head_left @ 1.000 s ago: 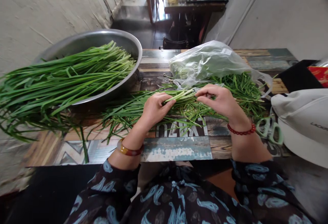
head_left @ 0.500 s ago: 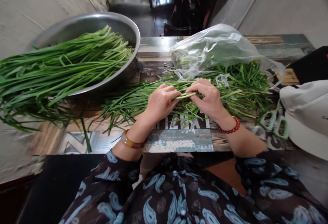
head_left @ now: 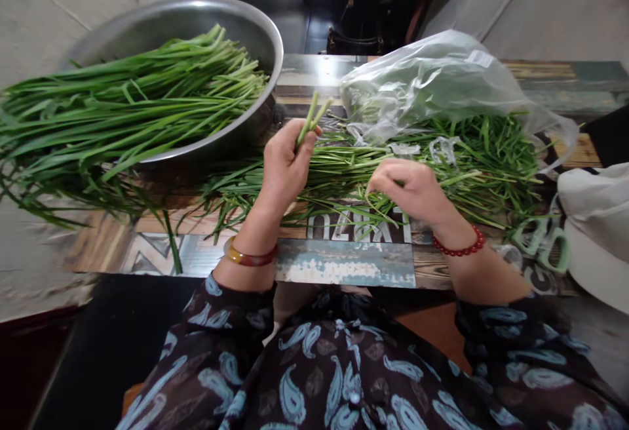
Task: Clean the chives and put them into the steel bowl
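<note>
My left hand (head_left: 287, 161) is closed round a few Chinese chives (head_left: 310, 117), their pale cut ends poking up above the thumb. Curled over the loose pile of chives (head_left: 344, 162) on the table is my right hand (head_left: 405, 187); its fingertips are pressed together, and whatever they hold, if anything, is hidden. To the left, a large steel basin (head_left: 171, 7) carries a thick bundle of long chives (head_left: 162, 102), with leaves trailing over its rim.
A clear plastic bag (head_left: 442, 76) lies across the back of the pile. Green-handled scissors (head_left: 545, 243) and a white cap (head_left: 597, 233) are at the right. The patchwork wood-print tabletop (head_left: 344, 263) has its front edge near my body.
My hands have come apart. The left has lifted and turned up with the chive stalks in it, while the right has moved slightly right and down over the pile. The view has shifted a little.
</note>
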`<state>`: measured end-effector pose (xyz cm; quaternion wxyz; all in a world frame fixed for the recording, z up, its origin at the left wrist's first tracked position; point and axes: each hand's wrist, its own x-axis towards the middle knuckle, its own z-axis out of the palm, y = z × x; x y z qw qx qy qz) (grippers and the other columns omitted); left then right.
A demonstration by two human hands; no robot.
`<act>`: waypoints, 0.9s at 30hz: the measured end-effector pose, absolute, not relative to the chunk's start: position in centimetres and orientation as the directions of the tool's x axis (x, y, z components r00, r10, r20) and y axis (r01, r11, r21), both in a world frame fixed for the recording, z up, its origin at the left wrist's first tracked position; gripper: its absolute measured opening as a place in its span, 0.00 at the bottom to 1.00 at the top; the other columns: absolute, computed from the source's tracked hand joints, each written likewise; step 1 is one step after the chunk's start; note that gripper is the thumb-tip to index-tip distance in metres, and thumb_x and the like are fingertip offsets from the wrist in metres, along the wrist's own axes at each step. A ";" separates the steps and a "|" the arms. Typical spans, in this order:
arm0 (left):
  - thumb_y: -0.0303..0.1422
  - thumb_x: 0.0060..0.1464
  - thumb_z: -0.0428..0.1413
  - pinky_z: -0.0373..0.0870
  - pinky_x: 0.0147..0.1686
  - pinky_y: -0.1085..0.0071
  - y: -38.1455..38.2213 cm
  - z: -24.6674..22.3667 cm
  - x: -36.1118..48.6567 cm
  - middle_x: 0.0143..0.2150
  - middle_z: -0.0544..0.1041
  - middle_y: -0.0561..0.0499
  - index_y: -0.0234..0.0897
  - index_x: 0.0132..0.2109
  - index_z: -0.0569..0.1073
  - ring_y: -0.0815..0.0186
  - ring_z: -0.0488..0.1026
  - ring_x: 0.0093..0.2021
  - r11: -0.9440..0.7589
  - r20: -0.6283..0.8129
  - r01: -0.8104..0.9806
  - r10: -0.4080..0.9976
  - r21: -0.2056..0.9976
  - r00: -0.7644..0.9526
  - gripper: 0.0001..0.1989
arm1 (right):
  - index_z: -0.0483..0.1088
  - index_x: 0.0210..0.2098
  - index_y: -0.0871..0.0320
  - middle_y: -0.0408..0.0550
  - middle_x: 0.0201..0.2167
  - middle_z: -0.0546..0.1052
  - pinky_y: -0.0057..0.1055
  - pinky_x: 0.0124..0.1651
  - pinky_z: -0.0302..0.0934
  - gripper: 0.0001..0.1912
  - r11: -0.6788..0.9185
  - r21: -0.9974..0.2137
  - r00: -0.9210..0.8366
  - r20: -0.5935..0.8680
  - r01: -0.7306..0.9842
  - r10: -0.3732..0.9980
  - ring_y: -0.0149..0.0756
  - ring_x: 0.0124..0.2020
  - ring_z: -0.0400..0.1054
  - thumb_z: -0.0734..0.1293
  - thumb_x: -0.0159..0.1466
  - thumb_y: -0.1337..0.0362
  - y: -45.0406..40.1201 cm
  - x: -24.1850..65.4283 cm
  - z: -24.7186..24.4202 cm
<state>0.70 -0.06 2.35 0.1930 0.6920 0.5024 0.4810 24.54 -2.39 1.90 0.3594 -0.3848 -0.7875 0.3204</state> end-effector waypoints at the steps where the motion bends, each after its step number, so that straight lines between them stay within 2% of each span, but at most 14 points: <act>1: 0.44 0.66 0.51 0.66 0.31 0.70 0.0 2.3 0.5 0.27 0.67 0.53 0.41 0.39 0.73 0.68 0.68 0.31 -0.388 0.460 0.495 0.887 0.777 -0.027 0.13 | 0.74 0.29 0.55 0.46 0.29 0.77 0.34 0.39 0.63 0.16 0.553 -0.747 -0.525 0.324 0.368 0.787 0.34 0.32 0.69 0.63 0.69 0.56 -2.7 24.1 1.8; 3: 0.46 0.65 0.50 0.65 0.29 0.71 0.1 2.3 0.1 0.25 0.65 0.54 0.41 0.39 0.73 0.68 0.68 0.30 -0.351 0.450 0.477 0.886 0.806 -0.108 0.15 | 0.75 0.33 0.55 0.47 0.32 0.78 0.35 0.41 0.62 0.12 0.656 -0.658 -0.643 0.327 0.370 0.692 0.36 0.34 0.69 0.64 0.69 0.58 -3.2 23.4 1.5; 6: 0.48 0.66 0.48 0.65 0.28 0.71 0.1 2.2 0.0 0.24 0.64 0.54 0.42 0.37 0.73 0.69 0.67 0.28 -0.325 0.443 0.469 0.882 0.821 -0.163 0.18 | 0.75 0.33 0.56 0.49 0.32 0.77 0.37 0.42 0.58 0.13 0.764 -0.456 -0.744 0.276 0.456 0.608 0.38 0.35 0.66 0.63 0.69 0.58 -4.0 22.4 0.8; 9: 0.48 0.66 0.48 0.65 0.28 0.71 -0.1 2.4 0.2 0.23 0.63 0.54 0.42 0.36 0.73 0.68 0.67 0.28 -0.314 0.441 0.487 0.881 0.815 -0.170 0.18 | 0.74 0.32 0.58 0.51 0.30 0.74 0.38 0.39 0.53 0.13 0.778 -0.255 -0.748 0.223 0.574 0.625 0.40 0.35 0.63 0.65 0.68 0.57 -4.7 21.5 0.4; 11: 0.47 0.66 0.48 0.65 0.27 0.71 -0.2 2.5 0.4 0.23 0.63 0.54 0.42 0.35 0.73 0.68 0.66 0.28 -0.314 0.445 0.497 0.879 0.809 -0.169 0.18 | 0.73 0.32 0.59 0.51 0.30 0.74 0.37 0.39 0.52 0.12 0.769 -0.206 -0.741 0.209 0.605 0.638 0.40 0.35 0.62 0.65 0.68 0.59 -5.1 21.0 0.3; 15: 0.46 0.67 0.48 0.65 0.28 0.70 -0.4 2.8 0.5 0.23 0.63 0.54 0.42 0.35 0.73 0.68 0.66 0.28 -0.298 0.436 0.521 0.885 0.800 -0.163 0.17 | 0.71 0.31 0.58 0.50 0.30 0.73 0.36 0.39 0.53 0.11 0.748 -0.281 -0.716 0.225 0.601 0.661 0.39 0.34 0.63 0.62 0.69 0.64 -5.0 21.0 0.3; 21: 0.45 0.66 0.49 0.63 0.29 0.70 -0.4 2.8 0.7 0.24 0.62 0.54 0.41 0.34 0.72 0.69 0.64 0.28 -0.351 0.460 0.498 0.881 0.793 -0.111 0.17 | 0.70 0.36 0.57 0.50 0.33 0.75 0.35 0.40 0.58 0.10 0.675 -0.419 -0.636 0.252 0.607 0.729 0.38 0.34 0.67 0.59 0.71 0.63 -3.7 23.9 1.9; 27: 0.43 0.66 0.50 0.62 0.30 0.71 -0.4 2.9 0.7 0.25 0.63 0.54 0.40 0.33 0.72 0.70 0.63 0.28 -0.372 0.470 0.485 0.878 0.791 -0.093 0.16 | 0.76 0.38 0.55 0.48 0.37 0.80 0.33 0.42 0.64 0.12 0.631 -0.636 -0.724 0.161 0.444 0.671 0.37 0.37 0.73 0.62 0.70 0.61 -2.4 26.6 3.5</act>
